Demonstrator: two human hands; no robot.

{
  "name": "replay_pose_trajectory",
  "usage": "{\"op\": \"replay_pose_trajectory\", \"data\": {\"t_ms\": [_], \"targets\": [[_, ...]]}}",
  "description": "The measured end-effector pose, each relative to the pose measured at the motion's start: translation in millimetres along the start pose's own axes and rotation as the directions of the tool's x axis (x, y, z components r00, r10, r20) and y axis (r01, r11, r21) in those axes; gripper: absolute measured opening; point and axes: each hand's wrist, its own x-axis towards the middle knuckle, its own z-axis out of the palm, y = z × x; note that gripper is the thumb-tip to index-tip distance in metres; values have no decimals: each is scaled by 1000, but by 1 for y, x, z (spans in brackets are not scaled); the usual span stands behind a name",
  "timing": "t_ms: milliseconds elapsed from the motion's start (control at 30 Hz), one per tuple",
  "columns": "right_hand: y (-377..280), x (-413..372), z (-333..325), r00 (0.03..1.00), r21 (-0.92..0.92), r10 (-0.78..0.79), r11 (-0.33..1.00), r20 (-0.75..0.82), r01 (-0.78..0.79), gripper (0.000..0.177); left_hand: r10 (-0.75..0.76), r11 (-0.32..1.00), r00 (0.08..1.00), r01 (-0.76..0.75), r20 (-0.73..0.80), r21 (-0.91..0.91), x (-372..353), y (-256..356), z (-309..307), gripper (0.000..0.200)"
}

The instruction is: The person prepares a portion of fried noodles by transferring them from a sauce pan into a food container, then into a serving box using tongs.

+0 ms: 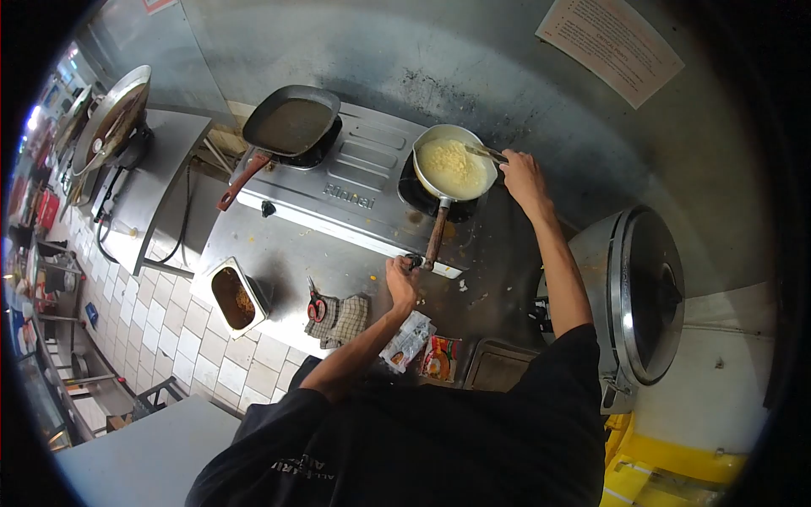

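A saucepan (456, 169) of pale yellow liquid with noodle-like clumps sits on the right burner of a two-burner stove (359, 160). My right hand (524, 176) grips a utensil (486, 153) whose far end reaches over the pan's right rim into the food. At the stove's front edge, my left hand (401, 282) has its fingers closed round the black control knob (413, 261), just left of the pan's wooden handle (436, 237).
A square pan (292, 123) occupies the left burner. Red-handled scissors (316, 309), a checked cloth (346, 321), opened packets (439, 358) and a metal tray (498, 365) lie in front. A food container (234, 300) stands left; a large lidded pot (646, 296) stands right.
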Motion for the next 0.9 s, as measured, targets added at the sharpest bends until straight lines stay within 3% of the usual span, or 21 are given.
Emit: {"op": "replay_pose_trajectory", "data": {"t_ms": [67, 100, 167, 200, 233, 300, 333, 400, 433, 500, 567, 600, 633, 667, 700, 767, 800, 900], "targets": [[5, -4, 13, 981, -47, 149, 988, 124, -144, 19, 77, 997, 995, -79, -66, -19, 1, 7, -12, 17], [11, 0, 13, 983, -45, 147, 989, 107, -143, 19, 93, 995, 993, -95, -70, -21, 9, 15, -18, 17], [17, -2, 17, 985, 133, 54, 988, 164, -77, 31, -98, 960, 993, 110, 60, -256, 12, 25, -38, 19], [5, 2, -2, 964, 238, 85, 960, 251, -147, 33, -177, 956, 968, 212, 180, -201, 21, 26, -41, 30], [-3, 3, -3, 962, 242, 79, 959, 261, -145, 33, -187, 955, 967, 221, 174, -198, 29, 38, -42, 30], [-13, 3, -3, 982, 323, 52, 940, 179, -108, 31, -286, 881, 854, 413, 435, -232, 42, 80, -38, 29], [0, 4, 12, 982, 183, -113, 979, 153, 84, 30, -283, 883, 855, 409, 434, -231, 47, 96, -33, 29], [3, 10, 0, 982, 84, -83, 994, 172, 70, 29, -368, 601, 549, 756, 750, -258, 63, 123, -22, 27], [-1, 13, -8, 977, -17, -49, 998, 206, 54, 28, -365, 606, 557, 750, 746, -263, 70, 118, -14, 27], [-5, 19, -14, 985, -50, 5, 999, 174, 4, 26, -261, 594, 504, 756, 823, -275, 80, 101, 8, 30], [-2, 18, -1, 993, 64, -109, 992, 47, 106, 22, -291, 589, 504, 764, 813, -263, 86, 88, 27, 27], [-6, 14, -1, 975, 19, -147, 989, 166, 146, 20, -275, 598, 491, 760, 826, -253, 89, 91, 27, 26], [-6, 14, -8, 976, 14, -154, 988, 153, 153, 20, -255, 616, 486, 748, 836, -248, 98, 97, 27, 25], [-6, 14, -17, 969, 3, -139, 990, 205, 141, 20, -326, 634, 562, 726, 760, -265, 94, 101, 27, 27], [-8, 15, -26, 958, -10, -123, 992, 259, 129, 20, -319, 642, 573, 717, 755, -272, 94, 111, 19, 27], [-7, 11, -42, 975, -17, -115, 993, 192, 121, 23, -304, 880, 724, 463, 619, -109, 85, 119, 9, 37], [-14, 7, -58, 988, -2, -88, 996, 124, 89, 24, -264, 905, 769, 406, 582, -125, 85, 109, 14, 41], [-18, -5, -70, 995, -3, -84, 996, 62, 85, 27, -239, 935, 786, 344, 570, -83, 83, 109, 3, 40]]}}
